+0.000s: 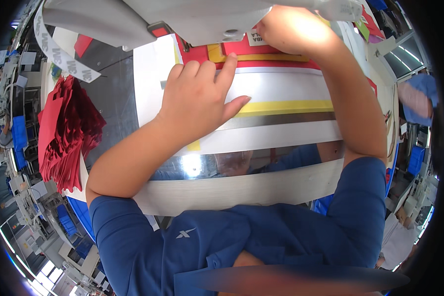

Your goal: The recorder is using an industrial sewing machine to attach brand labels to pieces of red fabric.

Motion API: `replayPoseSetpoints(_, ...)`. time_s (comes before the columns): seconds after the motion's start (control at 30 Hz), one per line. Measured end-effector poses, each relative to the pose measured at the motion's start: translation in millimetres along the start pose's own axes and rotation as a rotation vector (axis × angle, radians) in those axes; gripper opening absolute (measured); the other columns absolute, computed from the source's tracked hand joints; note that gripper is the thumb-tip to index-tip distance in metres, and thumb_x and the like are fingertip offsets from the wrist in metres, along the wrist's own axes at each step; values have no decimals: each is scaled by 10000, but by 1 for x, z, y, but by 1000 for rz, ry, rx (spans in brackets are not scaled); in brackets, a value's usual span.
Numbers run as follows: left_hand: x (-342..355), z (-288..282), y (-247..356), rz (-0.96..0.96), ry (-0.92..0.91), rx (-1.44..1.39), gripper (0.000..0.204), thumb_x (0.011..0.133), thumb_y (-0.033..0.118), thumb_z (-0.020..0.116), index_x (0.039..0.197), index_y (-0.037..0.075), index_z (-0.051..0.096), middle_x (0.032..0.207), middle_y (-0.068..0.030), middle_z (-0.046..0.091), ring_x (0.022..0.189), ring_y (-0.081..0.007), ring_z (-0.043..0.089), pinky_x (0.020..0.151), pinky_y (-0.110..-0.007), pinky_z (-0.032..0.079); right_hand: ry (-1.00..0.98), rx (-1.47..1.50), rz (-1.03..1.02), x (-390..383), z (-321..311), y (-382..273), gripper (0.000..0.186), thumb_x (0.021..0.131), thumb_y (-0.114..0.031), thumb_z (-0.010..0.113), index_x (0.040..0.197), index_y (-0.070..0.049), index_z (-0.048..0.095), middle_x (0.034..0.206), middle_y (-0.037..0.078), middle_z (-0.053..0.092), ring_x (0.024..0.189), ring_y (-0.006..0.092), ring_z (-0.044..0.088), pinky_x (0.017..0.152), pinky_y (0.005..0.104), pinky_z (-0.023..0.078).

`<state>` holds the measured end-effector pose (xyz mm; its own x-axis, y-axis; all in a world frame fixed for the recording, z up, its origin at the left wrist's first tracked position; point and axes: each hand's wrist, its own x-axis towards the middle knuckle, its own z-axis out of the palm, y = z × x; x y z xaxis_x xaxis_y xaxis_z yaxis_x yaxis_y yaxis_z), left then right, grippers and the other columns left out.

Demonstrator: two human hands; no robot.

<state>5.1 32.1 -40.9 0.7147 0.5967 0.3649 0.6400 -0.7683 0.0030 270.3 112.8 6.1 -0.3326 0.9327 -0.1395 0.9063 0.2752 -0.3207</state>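
A red fabric piece (235,48) with a yellow strip (276,57) along it lies flat under the head of a pale grey sewing machine (98,22). My left hand (200,93) rests palm down, fingers spread; its fingertips touch the red piece's near edge, the index finger on the yellow strip. Past the machine's right side, my right hand (286,32) lies on the far part of the red piece, next to a white label with dark print (255,38). The machine and bright glare hide its fingertips, so I cannot tell if it grips anything.
A thick stack of red fabric pieces (66,133) hangs over the table's left edge. A pale printed strip (59,49) dangles from the machine. White sheeting, a yellow band (291,106) and a shiny metal plate (207,165) cover the near table. Another person's arm (414,101) shows far right.
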Motion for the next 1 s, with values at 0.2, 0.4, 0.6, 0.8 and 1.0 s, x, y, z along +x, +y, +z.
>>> replayPoseSetpoints(0.2,2,3,-2,-67,-84,-72,728,907,516,813,1430,25,687,890,-81,546,805,-263,549,724,-405,440,237,-67,41,-9,11,-6,172,906,-252,564,920,-180,721,840,83,717,807,293,712,755,415,572)
replayPoseSetpoints(0.4,4,8,-7,-106,-91,-144,723,911,496,819,1420,3,671,923,-108,581,849,-294,589,779,-425,471,366,-187,-13,-3,5,-14,173,895,-267,591,937,-165,723,881,109,727,839,342,701,778,489,550)
replayPoseSetpoints(0.6,6,9,-8,-110,-95,-152,723,908,468,833,1403,-29,654,956,-121,618,876,-308,608,815,-446,480,290,-227,-184,-3,4,-7,229,960,-242,594,1094,-108,722,1035,150,748,977,378,713,853,493,556)
replayPoseSetpoints(0.8,5,9,-11,-131,-92,-191,694,900,438,849,1392,-13,659,961,-115,631,905,-306,626,835,-448,485,316,8,-497,-9,17,8,265,959,-173,653,1190,-58,713,1078,172,747,1009,403,715,896,491,565)
replayPoseSetpoints(1.0,8,3,-12,-120,-120,-102,654,884,440,852,1376,42,687,964,-116,632,890,-310,628,823,-448,492,169,46,-522,-22,36,-1,183,967,-186,669,1030,-55,780,1080,176,712,1091,370,687,962,495,545)
